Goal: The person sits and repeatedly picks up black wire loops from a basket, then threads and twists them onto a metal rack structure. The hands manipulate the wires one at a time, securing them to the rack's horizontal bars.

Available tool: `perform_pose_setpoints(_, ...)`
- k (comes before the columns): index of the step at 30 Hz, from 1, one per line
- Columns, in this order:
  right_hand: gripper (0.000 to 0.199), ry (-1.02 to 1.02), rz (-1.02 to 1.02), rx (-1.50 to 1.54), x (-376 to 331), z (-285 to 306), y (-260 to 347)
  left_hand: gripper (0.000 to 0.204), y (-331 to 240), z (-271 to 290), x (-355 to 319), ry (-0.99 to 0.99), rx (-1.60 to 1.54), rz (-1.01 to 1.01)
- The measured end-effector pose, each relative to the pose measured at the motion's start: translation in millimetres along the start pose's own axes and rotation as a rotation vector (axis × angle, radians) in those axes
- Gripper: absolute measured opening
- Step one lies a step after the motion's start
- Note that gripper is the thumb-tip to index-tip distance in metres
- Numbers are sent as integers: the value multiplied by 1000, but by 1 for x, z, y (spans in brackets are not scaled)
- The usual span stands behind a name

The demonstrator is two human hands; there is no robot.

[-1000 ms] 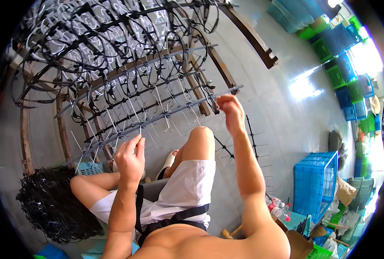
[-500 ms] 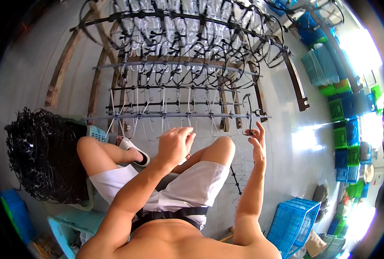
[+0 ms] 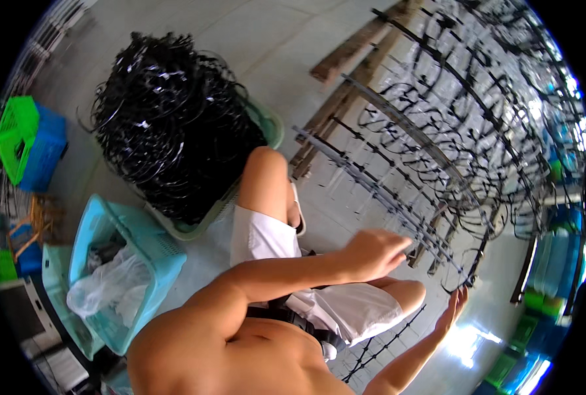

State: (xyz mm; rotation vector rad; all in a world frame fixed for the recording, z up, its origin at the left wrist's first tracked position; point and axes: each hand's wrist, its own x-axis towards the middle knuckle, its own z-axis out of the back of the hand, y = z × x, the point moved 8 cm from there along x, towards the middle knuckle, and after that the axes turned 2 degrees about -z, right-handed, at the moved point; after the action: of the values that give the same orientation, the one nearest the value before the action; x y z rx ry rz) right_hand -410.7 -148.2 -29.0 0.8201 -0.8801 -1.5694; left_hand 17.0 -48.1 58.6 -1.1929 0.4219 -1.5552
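Observation:
I sit in front of a slanted wooden frame hung with rows of thin black loops. A long grey bar with small hooks runs across it at knee height. My left hand reaches over my knee, and its fingers close on the bar near its lower end. My right hand is raised at the bar's tip, pinching a black loop that hangs there. White shorts cover my legs.
A green basket heaped with tangled black loops stands at my left. Nearer me, a light blue basket holds a clear plastic bag. Green and blue crates sit far left. Another hooked rod lies on the floor.
The view has swung left and down, bringing the baskets into sight. Both hands have stayed at the grey bar, the right one near its end.

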Motion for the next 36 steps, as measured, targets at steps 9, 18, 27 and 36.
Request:
perform_pose_setpoints(9,40,-199,393,-61,-24,-64,115,41,171,230,-114,48,1001,476)
perform_pose_setpoints(18,20,536,514,151,-117,-284,285,15,146,256,-122,-281,362,761)
perform_pose_setpoints(27,40,951,150,574,-250,-364,265,27,14,159,-89,-487,-400,377)
perform_pose_setpoints(36,32,983,-392,1239,-178,-271,226,23,69,195,-80,-265,51,282)
